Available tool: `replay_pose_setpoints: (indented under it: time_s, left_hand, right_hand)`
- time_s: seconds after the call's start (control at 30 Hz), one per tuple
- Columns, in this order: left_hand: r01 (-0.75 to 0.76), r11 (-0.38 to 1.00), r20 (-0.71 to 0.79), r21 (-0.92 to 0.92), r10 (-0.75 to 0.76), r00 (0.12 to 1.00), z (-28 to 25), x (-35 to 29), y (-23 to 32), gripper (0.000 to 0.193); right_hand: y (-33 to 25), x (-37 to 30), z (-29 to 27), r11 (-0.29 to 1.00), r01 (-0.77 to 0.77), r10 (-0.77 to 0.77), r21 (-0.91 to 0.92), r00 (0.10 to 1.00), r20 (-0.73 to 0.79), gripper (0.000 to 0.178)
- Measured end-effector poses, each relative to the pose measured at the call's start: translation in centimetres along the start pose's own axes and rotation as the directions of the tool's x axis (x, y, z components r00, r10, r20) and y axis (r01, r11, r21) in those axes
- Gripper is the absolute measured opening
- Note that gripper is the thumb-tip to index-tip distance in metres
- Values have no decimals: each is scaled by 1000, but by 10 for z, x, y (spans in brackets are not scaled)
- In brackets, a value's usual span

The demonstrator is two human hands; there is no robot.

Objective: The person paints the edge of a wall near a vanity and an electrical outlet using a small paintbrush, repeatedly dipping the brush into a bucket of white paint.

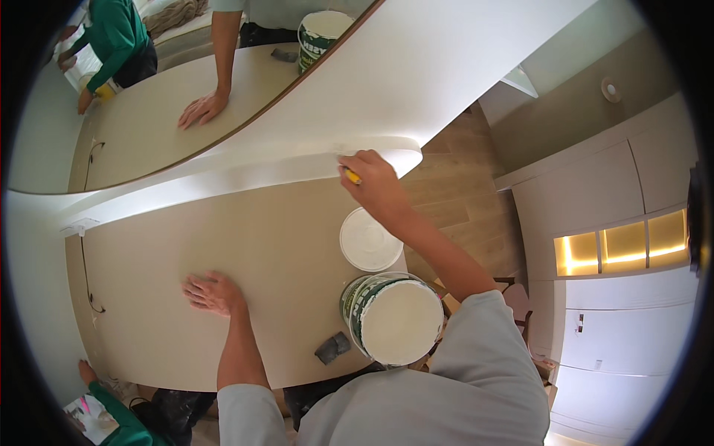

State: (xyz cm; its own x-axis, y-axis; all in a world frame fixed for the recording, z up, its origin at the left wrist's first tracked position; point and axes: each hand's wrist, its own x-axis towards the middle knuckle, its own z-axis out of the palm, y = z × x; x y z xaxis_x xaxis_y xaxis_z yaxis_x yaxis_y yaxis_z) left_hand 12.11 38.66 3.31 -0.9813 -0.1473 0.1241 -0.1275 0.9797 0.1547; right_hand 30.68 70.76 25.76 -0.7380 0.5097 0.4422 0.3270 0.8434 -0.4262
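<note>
One black cable, thin, along the left edge of the bench. One co-worker's green sleeve, off the near left corner. One large mirror, curved brown rim, above the far edge. My left hand: empty, palm down, fingers a little spread, resting on the bench left of its middle. One dark grey crumpled piece, at the near edge toward the right corner; material unclear. My right hand: closed around one yellow-handled tool, beyond the far edge near the right corner, up at the white ledge by its rounded end; tool's tip hidden, contact I cannot tell. One round white lid, flat, by the right edge. One green-and-white bucket, wire handle, pale top, at the near right corner, just beside the lid. One lit shelf, well apart, farthest right.
</note>
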Motion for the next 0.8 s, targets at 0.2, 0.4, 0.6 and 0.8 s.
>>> replay_pose_setpoints:
  time_s: [0.2, 0.4, 0.6, 0.8]
  left_hand:
    - [2, 1000, -33, -10, -2, 999, 6, 0, -5, 61]
    - [1, 1000, -23, 5, -1, 1000, 2, 0, -4, 62]
    - [-3, 1000, -42, 9, 3, 999, -1, -1, 0, 61]
    - [-5, 1000, -60, 1, 5, 998, 6, 0, -7, 61]
  right_hand:
    - [-23, 13, 15, 990, 71, -72, 121, 997, 1, 19]
    - [-17, 10, 6, 1000, -8, 8, -3, 999, 31, 22]
    - [-37, 25, 22, 997, 53, -59, 64, 993, 98, 22]
    - [-36, 21, 4, 998, 26, -21, -52, 994, 106, 24]
